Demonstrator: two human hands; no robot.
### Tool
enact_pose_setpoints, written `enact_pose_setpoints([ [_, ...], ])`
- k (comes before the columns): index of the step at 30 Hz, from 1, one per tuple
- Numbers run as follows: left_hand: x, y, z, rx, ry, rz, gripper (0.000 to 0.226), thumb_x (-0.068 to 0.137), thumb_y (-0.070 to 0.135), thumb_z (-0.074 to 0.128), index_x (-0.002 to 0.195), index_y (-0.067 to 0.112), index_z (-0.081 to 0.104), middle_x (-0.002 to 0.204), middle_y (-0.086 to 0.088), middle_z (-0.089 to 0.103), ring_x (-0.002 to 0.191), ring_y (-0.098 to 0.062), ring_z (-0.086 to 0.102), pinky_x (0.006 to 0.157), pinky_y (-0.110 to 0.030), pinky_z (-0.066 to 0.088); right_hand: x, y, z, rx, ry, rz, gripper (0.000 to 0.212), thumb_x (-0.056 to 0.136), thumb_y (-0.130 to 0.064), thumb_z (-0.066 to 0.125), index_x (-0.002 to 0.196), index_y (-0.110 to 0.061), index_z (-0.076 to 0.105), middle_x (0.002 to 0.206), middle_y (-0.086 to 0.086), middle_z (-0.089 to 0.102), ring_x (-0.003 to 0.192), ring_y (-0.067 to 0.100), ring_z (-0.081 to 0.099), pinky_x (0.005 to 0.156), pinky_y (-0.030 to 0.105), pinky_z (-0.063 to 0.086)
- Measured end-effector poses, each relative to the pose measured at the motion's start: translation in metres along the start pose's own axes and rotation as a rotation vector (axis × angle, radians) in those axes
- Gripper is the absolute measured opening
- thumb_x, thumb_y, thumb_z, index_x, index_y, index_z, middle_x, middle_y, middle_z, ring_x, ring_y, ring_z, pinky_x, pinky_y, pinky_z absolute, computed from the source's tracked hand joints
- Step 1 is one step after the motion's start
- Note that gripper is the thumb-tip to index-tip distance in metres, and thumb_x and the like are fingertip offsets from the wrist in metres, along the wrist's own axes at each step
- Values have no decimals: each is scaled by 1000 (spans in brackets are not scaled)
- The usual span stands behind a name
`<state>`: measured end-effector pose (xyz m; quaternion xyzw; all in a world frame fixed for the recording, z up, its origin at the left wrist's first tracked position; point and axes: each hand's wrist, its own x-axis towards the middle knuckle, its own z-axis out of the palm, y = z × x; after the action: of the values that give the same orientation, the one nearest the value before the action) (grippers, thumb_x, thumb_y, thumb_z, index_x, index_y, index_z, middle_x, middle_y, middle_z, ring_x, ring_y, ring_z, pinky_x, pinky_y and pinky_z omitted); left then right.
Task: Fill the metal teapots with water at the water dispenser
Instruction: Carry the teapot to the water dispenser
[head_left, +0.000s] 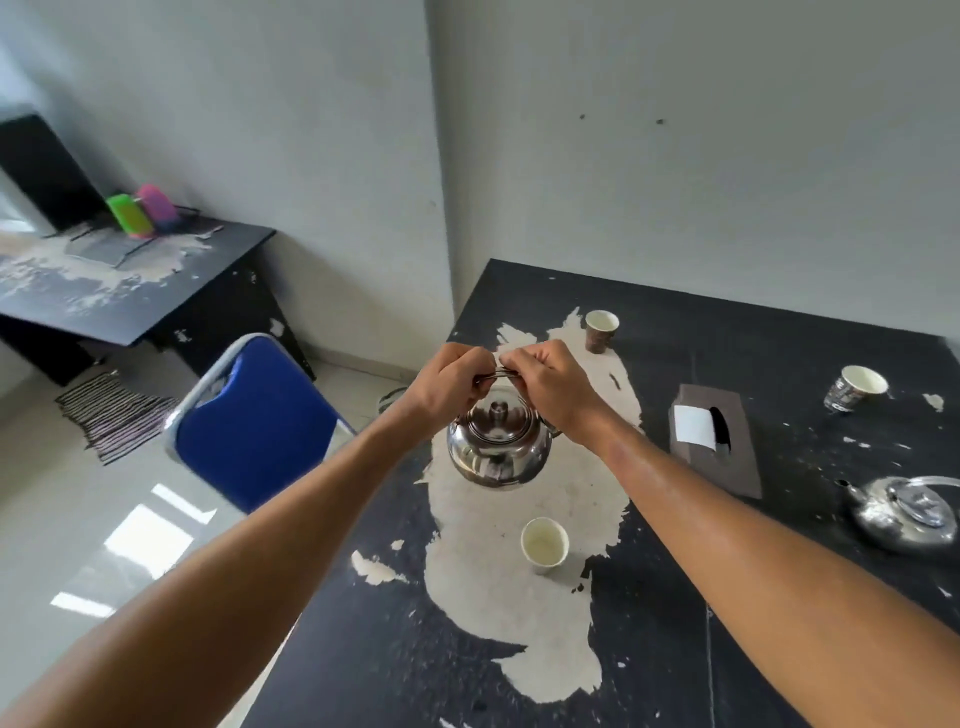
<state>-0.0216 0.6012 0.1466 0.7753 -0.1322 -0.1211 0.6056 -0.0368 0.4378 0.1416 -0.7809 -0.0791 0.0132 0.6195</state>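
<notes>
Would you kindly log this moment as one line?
both hands grip teapot handle | teapot held above table | second teapot on table

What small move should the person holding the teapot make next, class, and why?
Probably carry the teapot away from the table to look for the dispenser. Left hand and right hand both grip its handle, it hangs above the tabletop, and no dispenser is in view.
</notes>
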Motion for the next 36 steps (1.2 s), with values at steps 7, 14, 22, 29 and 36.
enact_pose_setpoints([
  [7, -89, -14, -110, 22, 201, -48, 36, 83, 27, 46, 58, 0, 47, 58, -9, 41, 54, -19, 37, 57, -35, 31, 9, -43, 129, 38, -185, -37, 48, 97, -25, 55, 50, -23, 45, 45, -7, 42, 41, 10, 38, 47, 21, 36],
  [14, -187, -56, -249, -22, 375, -107, 30, 79, 23, 45, 50, 19, 43, 54, 0, 35, 48, -12, 28, 50, -27, 22, 18, -82, 302, 60, -400, -78, 47, 102, -14, 52, 56, -9, 44, 51, 5, 34, 47, 13, 30, 50, 29, 30],
  [22, -303, -114, -434, -16, 446, -103, 38, 88, 21, 43, 50, 23, 44, 52, 8, 36, 47, -6, 28, 48, -24, 22, 35, -119, 528, 117, -558, -96, 47, 101, -14, 52, 56, -6, 47, 48, 1, 38, 46, 13, 34, 49, 23, 33],
  [29, -346, -154, -561, -33, 528, -137, 39, 84, 24, 47, 45, 27, 44, 50, 13, 36, 48, -7, 26, 46, -25, 20, 66, -141, 670, 130, -568, -97, 49, 98, -21, 54, 60, 8, 52, 54, 11, 51, 49, 18, 46, 49, 23, 41],
  [36, -321, -192, -662, -14, 567, -157, 30, 83, 20, 44, 54, 15, 37, 57, 1, 30, 49, -9, 23, 47, -25, 19, 140, -142, 757, 125, -609, -77, 48, 103, -14, 51, 64, 15, 50, 61, 18, 51, 57, 26, 44, 60, 37, 42],
])
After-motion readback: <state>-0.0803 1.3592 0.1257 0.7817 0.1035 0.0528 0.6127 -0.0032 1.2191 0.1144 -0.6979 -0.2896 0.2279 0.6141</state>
